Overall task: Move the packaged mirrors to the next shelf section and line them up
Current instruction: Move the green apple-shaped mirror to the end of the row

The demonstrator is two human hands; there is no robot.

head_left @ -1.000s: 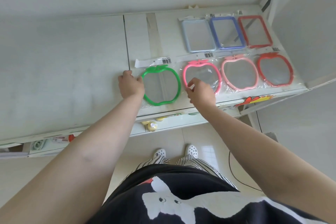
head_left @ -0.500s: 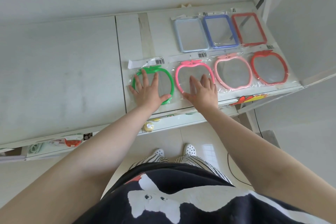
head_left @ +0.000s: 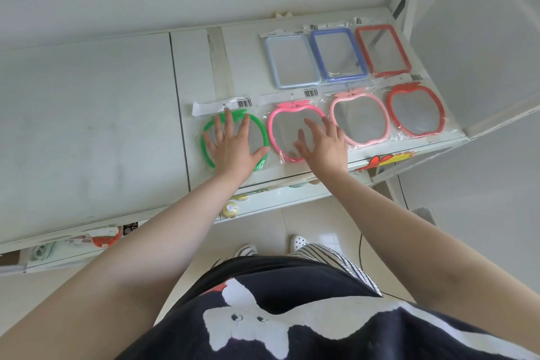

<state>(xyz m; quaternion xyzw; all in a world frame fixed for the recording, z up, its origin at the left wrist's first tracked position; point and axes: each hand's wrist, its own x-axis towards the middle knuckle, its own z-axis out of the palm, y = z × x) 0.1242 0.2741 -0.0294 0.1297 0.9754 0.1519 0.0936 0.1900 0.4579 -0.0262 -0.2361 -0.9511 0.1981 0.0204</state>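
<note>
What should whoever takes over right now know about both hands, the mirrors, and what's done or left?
Left hand: flat, fingers spread, on the green apple mirror.
Right hand: flat on the hot-pink apple mirror.
Front row runs on with the pale pink apple mirror and red apple mirror; behind lie the light blue, blue and red rectangular mirror.
Done: all seven sit in the right shelf section.
Left: straighten the green and hot-pink ones.
</note>
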